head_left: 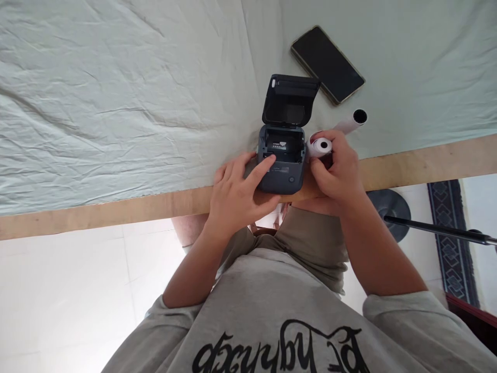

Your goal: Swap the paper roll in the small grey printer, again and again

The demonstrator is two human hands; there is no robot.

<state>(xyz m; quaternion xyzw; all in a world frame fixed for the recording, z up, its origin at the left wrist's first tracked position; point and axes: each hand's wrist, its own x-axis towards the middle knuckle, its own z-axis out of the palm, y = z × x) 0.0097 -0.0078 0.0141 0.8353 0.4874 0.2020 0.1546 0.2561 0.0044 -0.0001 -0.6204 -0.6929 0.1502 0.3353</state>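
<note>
A small dark portable printer [282, 173] sits at the table's near edge with its lid [291, 98] raised, so the paper bay shows. My left hand [236, 194] rests on its left side, fingers apart, the index fingertip touching the front edge of the bay. Just right of the printer, my right hand [339, 168] grips a white paper roll [320, 147] between thumb and fingers, its dark core hole facing up. Behind that hand lies another white roll [349, 122] on its side, partly hidden by my fingers.
A black smartphone [328, 65] lies screen up beyond the printer. Pale green cloth [135, 103] with wrinkles covers the table, leaving a wooden edge [116, 211] bare. On the floor at right are a round black stand base [389, 210] with a pole and a patterned rug [452, 243].
</note>
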